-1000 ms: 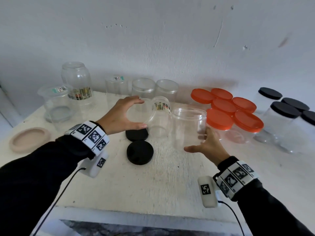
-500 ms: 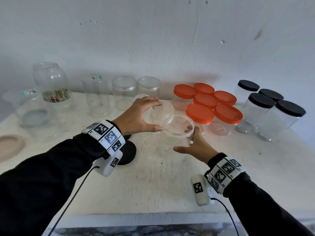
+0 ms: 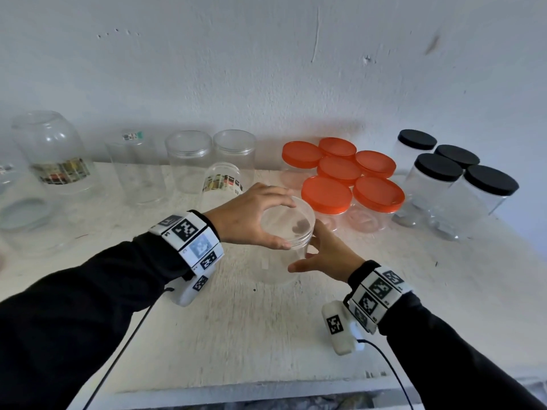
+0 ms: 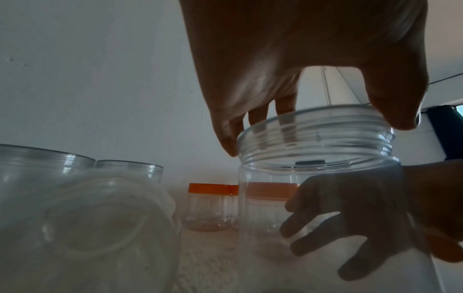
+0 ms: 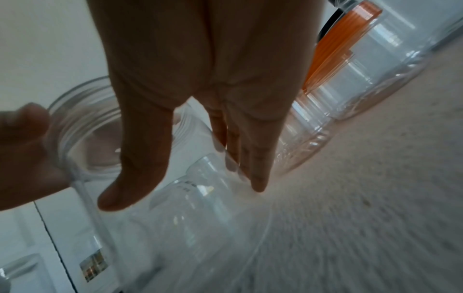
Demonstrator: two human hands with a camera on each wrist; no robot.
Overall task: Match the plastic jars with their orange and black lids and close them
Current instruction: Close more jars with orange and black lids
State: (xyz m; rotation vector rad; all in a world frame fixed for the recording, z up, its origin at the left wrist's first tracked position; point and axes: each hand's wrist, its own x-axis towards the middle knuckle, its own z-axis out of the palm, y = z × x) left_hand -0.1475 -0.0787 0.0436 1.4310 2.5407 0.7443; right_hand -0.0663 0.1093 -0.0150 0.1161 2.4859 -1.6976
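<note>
An open clear plastic jar (image 3: 278, 269) stands upright on the white table (image 3: 236, 335), lidless. My left hand (image 3: 287, 223) comes from above and grips its threaded rim between thumb and fingers; the left wrist view shows the same grip on the jar (image 4: 313, 156) by that hand (image 4: 315, 134). My right hand (image 3: 307, 250) lies with straight fingers against the jar's right side, open; its spread fingers (image 4: 325, 224) show through the wall. No loose lid is in view; my left forearm hides the table behind it.
Several orange-lidded jars (image 3: 327, 193) cluster right of centre; black-lidded jars (image 3: 438, 168) stand further right. Open clear jars (image 3: 189, 161) line the back wall, and a labelled one (image 3: 225, 182) is behind my left hand. An upturned labelled jar (image 3: 53, 149) is at the far left.
My left hand left the labelled jar and took the open jar's rim. That jar came nearer the front centre. The two black lids went out of sight behind my left arm.
</note>
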